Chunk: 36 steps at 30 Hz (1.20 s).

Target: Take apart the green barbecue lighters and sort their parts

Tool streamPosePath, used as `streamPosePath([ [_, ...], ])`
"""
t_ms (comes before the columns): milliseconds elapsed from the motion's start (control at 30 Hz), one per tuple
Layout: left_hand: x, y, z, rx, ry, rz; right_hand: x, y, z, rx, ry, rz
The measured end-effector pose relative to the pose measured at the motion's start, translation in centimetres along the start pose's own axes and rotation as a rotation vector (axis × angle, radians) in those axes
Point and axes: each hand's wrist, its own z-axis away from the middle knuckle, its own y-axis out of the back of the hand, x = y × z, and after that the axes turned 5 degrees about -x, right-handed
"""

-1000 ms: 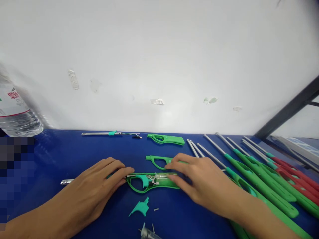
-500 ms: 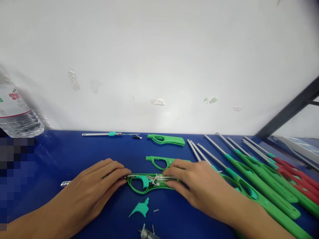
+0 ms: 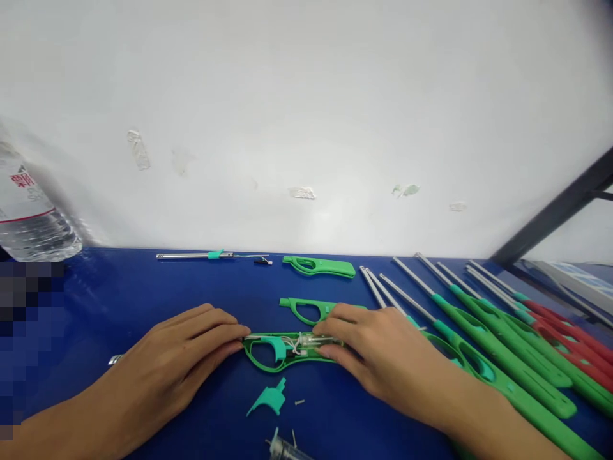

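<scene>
An opened green lighter shell (image 3: 287,365) lies between my hands on the blue table, with a teal trigger (image 3: 276,349), thin wires and a clear tank (image 3: 309,340) inside. My left hand (image 3: 201,345) pinches the shell's left end, where the metal tube enters; the tube's tip (image 3: 115,360) shows beyond the hand. At the right end, the thumb and fingers of my right hand (image 3: 359,338) are closed on the shell and tank. Below the shell lie a loose teal piece (image 3: 271,397), a small screw (image 3: 299,402) and a clear part (image 3: 285,448).
Green shell halves (image 3: 318,266) and a metal tube assembly (image 3: 196,256) lie farther back. Several green lighters (image 3: 507,364) and red ones (image 3: 569,332) fan out at the right. A water bottle (image 3: 36,217) stands at the left by the white wall (image 3: 306,115).
The tube's tip has moved slightly left and down, with less of it showing past my left hand. Both hands keep their hold, and the view has shifted a little.
</scene>
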Motion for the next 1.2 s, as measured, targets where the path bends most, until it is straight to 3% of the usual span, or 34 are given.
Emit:
streamPosePath([
  [167, 0.3, 0.0, -0.4, 0.052, -0.013, -0.044, -0.1, 0.1, -0.1, -0.006, -0.006, -0.003],
  [433, -1.2, -0.1, 1.9, -0.122, -0.025, 0.004, -0.1, 0.1, 0.0, 0.002, 0.0, 0.004],
  [767, -0.5, -0.3, 1.0, -0.013, -0.068, -0.041, -0.3, 0.2, -0.2, -0.048, -0.027, 0.006],
  [967, -0.4, -0.2, 0.8, -0.063, -0.052, -0.063, -0.3, 0.1, -0.2, -0.05, -0.03, 0.0],
  [1100, -0.3, -0.1, 0.8, -0.017, -0.039, -0.064, -0.2, 0.1, -0.2, -0.052, -0.023, 0.001],
  [1200, -0.3, 0.0, 0.8, -0.069, -0.037, -0.038, -0.1, 0.1, -0.2, -0.03, -0.006, -0.004],
])
